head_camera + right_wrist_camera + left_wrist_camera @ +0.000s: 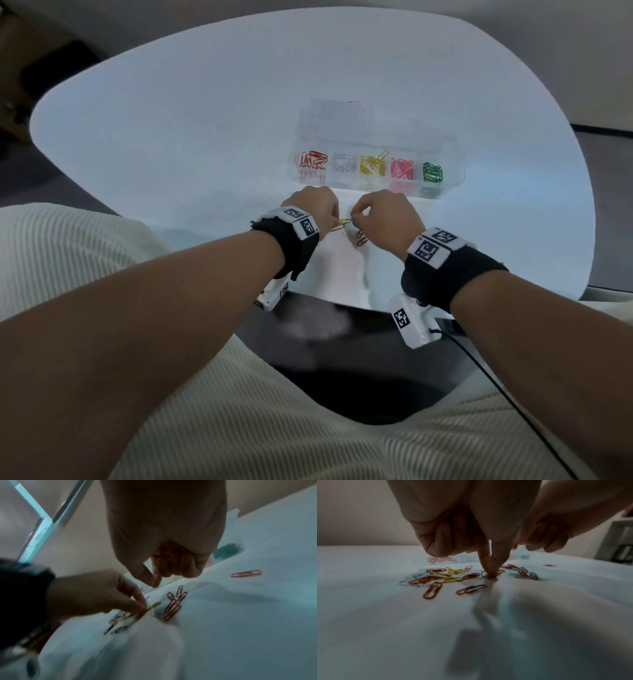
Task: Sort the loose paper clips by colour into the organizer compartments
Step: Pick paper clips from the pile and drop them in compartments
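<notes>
A clear organizer (452,161) on the white table holds red, white, yellow, pink and green clips in separate compartments. Loose paper clips (436,577) in red, yellow and white lie near the table's front edge. My left hand (490,575) pinches a yellow-green paper clip (500,572) against the table with thumb and forefinger, its other fingers curled. Just right of it hovers my right hand (157,582), fingers curled into the palm above a cluster of red clips (173,605). The blur hides whether anything lies in that palm.
One red clip (246,573) lies apart to the right. The organizer's open lid (342,113) lies flat behind it. The table edge (342,301) is close below my wrists, with my lap underneath. A black cable (496,387) trails from the right wrist camera.
</notes>
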The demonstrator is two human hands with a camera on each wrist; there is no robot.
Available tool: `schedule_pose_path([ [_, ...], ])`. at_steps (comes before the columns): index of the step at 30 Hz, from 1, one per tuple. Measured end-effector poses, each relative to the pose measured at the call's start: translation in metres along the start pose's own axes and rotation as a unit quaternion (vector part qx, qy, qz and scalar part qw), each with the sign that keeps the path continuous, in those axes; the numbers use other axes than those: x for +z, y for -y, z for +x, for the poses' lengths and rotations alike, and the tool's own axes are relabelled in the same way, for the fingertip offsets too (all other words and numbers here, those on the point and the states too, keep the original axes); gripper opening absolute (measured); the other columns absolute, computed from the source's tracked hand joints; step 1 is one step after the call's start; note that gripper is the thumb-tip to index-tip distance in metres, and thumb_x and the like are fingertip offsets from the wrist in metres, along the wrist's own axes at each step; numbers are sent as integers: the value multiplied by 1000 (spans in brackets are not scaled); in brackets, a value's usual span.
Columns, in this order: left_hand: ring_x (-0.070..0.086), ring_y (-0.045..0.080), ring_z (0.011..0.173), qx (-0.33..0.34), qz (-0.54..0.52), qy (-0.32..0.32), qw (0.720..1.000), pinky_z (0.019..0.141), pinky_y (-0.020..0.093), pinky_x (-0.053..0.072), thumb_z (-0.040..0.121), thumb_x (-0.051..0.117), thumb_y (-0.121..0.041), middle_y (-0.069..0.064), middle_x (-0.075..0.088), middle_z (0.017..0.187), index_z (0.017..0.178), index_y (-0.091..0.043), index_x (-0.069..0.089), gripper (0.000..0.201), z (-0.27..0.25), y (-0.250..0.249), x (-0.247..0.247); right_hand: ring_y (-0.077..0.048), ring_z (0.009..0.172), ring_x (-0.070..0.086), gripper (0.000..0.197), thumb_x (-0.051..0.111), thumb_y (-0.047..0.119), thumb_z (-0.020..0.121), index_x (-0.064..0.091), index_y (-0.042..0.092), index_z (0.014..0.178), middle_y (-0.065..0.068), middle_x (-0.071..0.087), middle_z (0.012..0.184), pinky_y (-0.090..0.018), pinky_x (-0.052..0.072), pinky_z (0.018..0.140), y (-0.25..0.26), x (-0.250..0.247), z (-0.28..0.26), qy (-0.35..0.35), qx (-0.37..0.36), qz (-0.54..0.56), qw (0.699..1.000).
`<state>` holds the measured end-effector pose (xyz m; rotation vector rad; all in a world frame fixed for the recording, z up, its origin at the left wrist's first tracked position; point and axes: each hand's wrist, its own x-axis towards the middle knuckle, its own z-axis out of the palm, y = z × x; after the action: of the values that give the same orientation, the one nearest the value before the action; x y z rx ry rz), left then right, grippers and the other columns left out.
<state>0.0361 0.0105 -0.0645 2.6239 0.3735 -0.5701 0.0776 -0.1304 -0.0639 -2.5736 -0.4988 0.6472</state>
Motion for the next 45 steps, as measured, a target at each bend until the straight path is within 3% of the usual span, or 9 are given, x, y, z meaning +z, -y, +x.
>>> schedule_pose_path([
  [10, 49, 18, 63, -67, -266, -56, 960, 58, 23, 36, 88, 59, -20, -2, 57, 75, 78, -15, 62, 11, -6, 15, -53, -26, 77, 66, 15, 67, 27, 83, 73, 20, 96, -4, 68, 89, -28, 50, 65, 18, 13, 21, 23, 4, -200, 979],
  [14, 12, 14, 49, -125, -511, 6, 850, 50, 23, 12, 82, 33, -11, 0, 25, 49, 60, -18, 30, 24, -19, 21, -72, -25, 70, 65, 25, 72, 35, 73, 66, 14, 87, -5, 66, 82, -30, 55, 68, 27, 13, 23, 56, 44, -176, 982],
  [19, 5, 12, 51, -101, -693, 50, 712, 53, 23, 6, 77, 23, -11, 0, 21, 48, 60, -17, 34, 21, -28, 35, -78, -17, 55, 57, 34, 73, 37, 73, 50, 11, 70, -4, 59, 68, -22, 41, 49, 33, 11, 20, 83, 69, -150, 983],
  [24, 6, 13, 48, -93, -744, 39, 660, 51, 23, 7, 81, 28, -19, -1, 24, 51, 59, -16, 34, 23, -27, 41, -92, -21, 60, 61, 30, 63, 33, 79, 61, 4, 71, -7, 64, 65, -24, 41, 50, 26, 13, 17, 48, 89, -48, 994],
  [26, 6, 14, 47, -116, -710, 18, 695, 49, 22, 6, 84, 34, -25, -3, 19, 52, 56, -20, 27, 29, -23, 38, -95, -24, 55, 47, 24, 53, 23, 80, 50, 6, 62, -8, 50, 60, -28, 35, 52, 22, 10, 16, 16, 95, 88, 991],
  [30, 39, 20, 51, -84, -330, -32, 940, 49, 24, 33, 87, 54, -31, 1, 45, 62, 59, -16, 43, 33, -18, 35, -77, -17, 46, 26, 23, 37, -3, 74, 33, 13, 58, -9, 40, 62, -22, 19, 47, 27, 3, 12, 21, 176, 371, 911],
  [32, 58, 19, 79, -11, -116, -3, 993, 66, 27, 42, 84, 63, -35, -2, 60, 92, 77, -20, 60, 17, -15, 42, -56, -15, 48, 21, 23, 33, -4, 71, 28, 15, 59, -9, 39, 62, -19, 15, 45, 34, 3, 12, 26, 176, 418, 891],
  [40, 62, 20, 94, 34, 33, 44, 998, 69, 25, 40, 85, 67, -33, -3, 67, 108, 108, -34, 67, 24, -13, 60, -32, -6, 47, 47, 13, 51, 13, 85, 58, 21, 77, 7, 54, 63, -21, 37, 48, 58, 20, 27, 20, 32, 150, 988],
  [45, 64, 24, 96, 67, 68, 43, 994, 73, 26, 44, 90, 58, -28, -1, 68, 103, 108, -33, 68, 21, -13, 58, -30, -19, 94, 67, 35, 60, 28, 84, 65, 35, 117, 4, 63, 128, -32, 54, 83, 58, 32, 43, 40, 3, -69, 997],
])
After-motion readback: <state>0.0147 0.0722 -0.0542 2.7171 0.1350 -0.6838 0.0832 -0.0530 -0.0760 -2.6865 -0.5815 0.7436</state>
